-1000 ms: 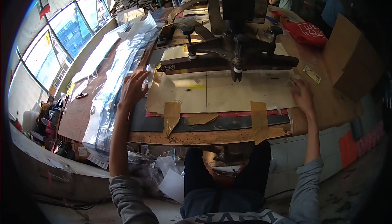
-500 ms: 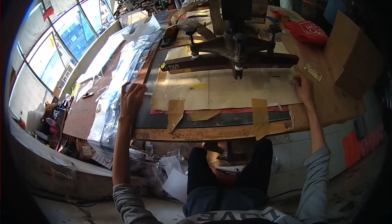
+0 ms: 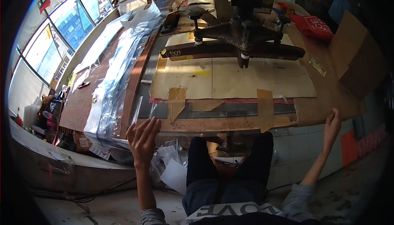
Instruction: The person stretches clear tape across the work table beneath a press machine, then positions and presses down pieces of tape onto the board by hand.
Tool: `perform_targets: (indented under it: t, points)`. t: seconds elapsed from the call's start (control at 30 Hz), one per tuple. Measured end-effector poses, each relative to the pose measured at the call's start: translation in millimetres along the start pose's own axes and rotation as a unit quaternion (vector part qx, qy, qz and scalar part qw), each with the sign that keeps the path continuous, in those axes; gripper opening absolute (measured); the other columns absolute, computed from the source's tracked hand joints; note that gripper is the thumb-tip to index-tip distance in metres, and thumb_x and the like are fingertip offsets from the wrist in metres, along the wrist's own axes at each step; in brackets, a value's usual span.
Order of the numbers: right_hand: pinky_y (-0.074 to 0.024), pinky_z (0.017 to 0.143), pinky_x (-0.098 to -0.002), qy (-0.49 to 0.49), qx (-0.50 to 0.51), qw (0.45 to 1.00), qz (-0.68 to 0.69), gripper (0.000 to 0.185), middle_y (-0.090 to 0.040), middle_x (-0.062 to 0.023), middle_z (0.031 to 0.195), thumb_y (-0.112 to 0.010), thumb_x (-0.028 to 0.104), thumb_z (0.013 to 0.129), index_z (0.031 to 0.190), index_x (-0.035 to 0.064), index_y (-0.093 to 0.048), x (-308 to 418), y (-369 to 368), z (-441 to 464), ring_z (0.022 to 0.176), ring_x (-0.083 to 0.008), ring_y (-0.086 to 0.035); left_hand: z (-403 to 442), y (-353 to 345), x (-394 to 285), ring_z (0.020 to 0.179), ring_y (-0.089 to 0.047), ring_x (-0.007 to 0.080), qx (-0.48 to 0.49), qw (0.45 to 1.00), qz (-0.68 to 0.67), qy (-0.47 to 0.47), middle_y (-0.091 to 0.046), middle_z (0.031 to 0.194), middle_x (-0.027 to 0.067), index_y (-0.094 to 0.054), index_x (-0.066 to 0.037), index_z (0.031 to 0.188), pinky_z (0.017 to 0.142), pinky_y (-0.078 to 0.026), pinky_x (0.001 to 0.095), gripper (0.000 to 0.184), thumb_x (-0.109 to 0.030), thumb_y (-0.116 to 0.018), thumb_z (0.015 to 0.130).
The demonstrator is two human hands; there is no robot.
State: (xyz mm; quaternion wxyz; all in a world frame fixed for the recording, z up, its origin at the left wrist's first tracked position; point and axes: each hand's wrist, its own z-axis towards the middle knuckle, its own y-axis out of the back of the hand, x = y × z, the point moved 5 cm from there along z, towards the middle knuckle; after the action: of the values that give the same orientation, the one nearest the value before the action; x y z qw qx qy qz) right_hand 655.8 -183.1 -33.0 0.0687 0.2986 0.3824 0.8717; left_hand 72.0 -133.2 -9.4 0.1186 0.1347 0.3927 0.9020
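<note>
My left hand is at the front left edge of the worktable, fingers bent and drawn together. Glints of a clear plastic film show at its fingertips. Beyond the front right corner, my right hand is raised with its fingers pinched; what they hold, if anything, is too faint to make out. Between the hands lies a cream board with a dark centre line, over a red layer and a dark grey sheet. Brown tape strips cross its front edge. A black metal press frame stands above the board.
Long clear plastic sheets cover the left side of the table. A red bag, a cardboard box and a small label are at the right. Plastic scraps lie below. Another person is at the back right.
Both hands have moved back toward me from the sides of the board, the right one also outward. Clear film glints now show at the left fingertips. My view has shifted slightly.
</note>
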Motion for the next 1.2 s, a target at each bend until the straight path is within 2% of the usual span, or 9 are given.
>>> perform_targets:
  t: [0.23, 0.43, 0.57, 0.73, 0.77, 0.87, 0.9, 1.0, 1.2]
  points:
    - [-0.0456, 0.075, -0.0271, -0.055, -0.077, 0.985, 0.148, 0.027, -0.055, -0.0063, 0.102, -0.042, 0.005, 0.092, 0.116, 0.0026, -0.054, -35.7, -7.3, -31.2, 0.082, -0.0140, -0.053, -33.5, -31.4, -17.6, 0.099, -0.063, 0.0146, -0.131, 0.980, -0.019, 0.150, -0.070, 0.098, -0.0019, -0.071, -0.015, 0.096, 0.105, -0.031, 0.0380, 0.016, -0.010, -0.060, 0.086]
    - [-0.0440, 0.070, -0.0256, -0.065, -0.100, 0.982, 0.146, 0.026, -0.053, -0.0036, 0.089, -0.042, 0.006, 0.093, 0.115, 0.0026, -0.057, -47.4, -11.2, -35.9, 0.074, -0.0115, -0.050, -36.0, -43.8, -19.0, 0.100, -0.063, 0.0162, -0.186, 0.966, -0.026, 0.179, -0.070, 0.097, -0.0024, -0.071, -0.015, 0.091, 0.106, -0.031, 0.0418, 0.015, -0.006, -0.061, 0.085]
    - [-0.0422, 0.072, -0.0262, -0.110, -0.089, 0.969, 0.202, 0.026, -0.052, -0.0028, 0.088, -0.044, 0.009, 0.094, 0.115, 0.0033, -0.057, -57.1, -8.8, -40.9, 0.076, -0.0110, -0.048, -37.6, -43.4, -18.8, 0.104, -0.061, 0.0185, -0.157, 0.971, -0.022, 0.181, -0.068, 0.102, -0.0001, -0.069, -0.016, 0.097, 0.110, -0.023, 0.0481, 0.021, -0.006, -0.057, 0.083]
    - [-0.0393, 0.080, -0.0280, -0.212, -0.123, 0.879, 0.409, 0.027, -0.054, -0.0018, 0.097, -0.050, 0.016, 0.094, 0.119, 0.0049, -0.054, -41.9, -10.3, -46.2, 0.086, -0.0102, -0.047, -24.4, -34.8, -41.9, 0.116, -0.053, 0.0201, -0.138, 0.974, -0.020, 0.181, -0.061, 0.119, 0.0010, -0.066, -0.020, 0.109, 0.112, -0.008, 0.0569, 0.034, -0.018, -0.051, 0.078]
    - [-0.0388, 0.080, -0.0280, -0.212, -0.113, 0.873, 0.423, 0.028, -0.054, -0.0017, 0.099, -0.052, 0.016, 0.094, 0.119, 0.0048, -0.053, -42.0, -12.2, -46.3, 0.087, -0.0100, -0.047, -21.2, -35.4, -50.5, 0.118, -0.051, 0.0164, -0.120, 0.980, -0.026, 0.157, -0.057, 0.124, -0.0008, -0.066, -0.022, 0.112, 0.112, -0.005, 0.0582, 0.037, -0.023, -0.052, 0.077]
    - [-0.0379, 0.081, -0.0272, -0.206, -0.085, 0.857, 0.464, 0.031, -0.055, -0.0012, 0.103, -0.056, 0.016, 0.092, 0.121, 0.0044, -0.052, -40.0, -17.0, -46.3, 0.088, -0.0095, -0.047, 0.5, -31.6, -80.9, 0.124, -0.046, 0.0176, -0.052, 0.997, -0.050, 0.040, -0.053, 0.130, 0.0042, -0.067, -0.019, 0.109, 0.112, -0.007, 0.0578, 0.036, -0.017, -0.056, 0.075]
    - [-0.0379, 0.080, -0.0265, -0.201, -0.077, 0.853, 0.474, 0.031, -0.055, -0.0010, 0.102, -0.057, 0.015, 0.092, 0.121, 0.0044, -0.052, -35.6, -17.9, -47.1, 0.087, -0.0092, -0.047, 8.9, -30.8, -87.4, 0.116, -0.053, 0.0148, -0.029, 0.996, -0.069, 0.047, -0.060, 0.122, -0.0004, -0.068, -0.021, 0.108, 0.112, -0.006, 0.0566, 0.037, -0.014, -0.056, 0.074]
    - [-0.0377, 0.078, -0.0252, -0.202, -0.071, 0.850, 0.482, 0.034, -0.055, -0.0002, 0.101, -0.060, 0.011, 0.089, 0.121, 0.0045, -0.052, -29.4, -16.7, -50.8, 0.085, -0.0082, -0.046, 20.6, -36.4, -88.7, 0.107, -0.058, 0.0100, 0.035, 0.991, -0.124, 0.038, -0.062, 0.118, -0.0062, -0.067, -0.022, 0.111, 0.112, -0.005, 0.0558, 0.040, -0.015, -0.057, 0.073]
    - [-0.0368, 0.076, -0.0239, -0.205, -0.041, 0.829, 0.519, 0.039, -0.053, -0.0003, 0.093, -0.060, 0.009, 0.088, 0.125, 0.0006, -0.049, -26.7, -13.8, -59.3, 0.083, -0.0078, -0.045, 6.4, -38.3, -82.2, 0.102, -0.061, 0.0098, -0.020, 0.992, -0.114, 0.046, -0.065, 0.111, -0.0057, -0.069, -0.019, 0.106, 0.110, -0.018, 0.0479, 0.034, -0.017, -0.061, 0.073]
